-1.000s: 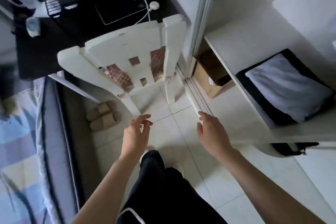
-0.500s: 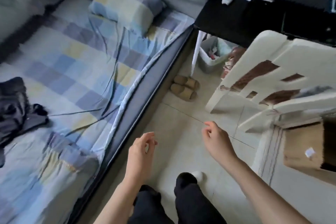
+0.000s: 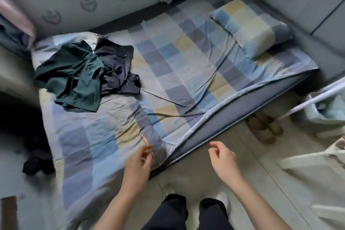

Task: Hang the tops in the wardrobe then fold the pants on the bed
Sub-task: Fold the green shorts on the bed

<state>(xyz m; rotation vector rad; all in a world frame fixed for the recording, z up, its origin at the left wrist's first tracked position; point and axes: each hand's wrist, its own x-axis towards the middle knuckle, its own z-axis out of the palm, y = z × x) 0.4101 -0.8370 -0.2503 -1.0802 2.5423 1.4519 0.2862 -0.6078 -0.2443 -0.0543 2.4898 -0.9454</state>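
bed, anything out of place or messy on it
Two garments lie crumpled in a heap near the bed's far left: a green one and a dark one overlapping it, neither folded. The checked sheet is wrinkled. A dark item lies off the bed's left edge.

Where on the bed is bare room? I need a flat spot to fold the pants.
The middle of the sheet is free, between the dark clothes pile and the pillow. The near part, between the green garment and the left hand, is free too. The far left corner is crowded with clothes.
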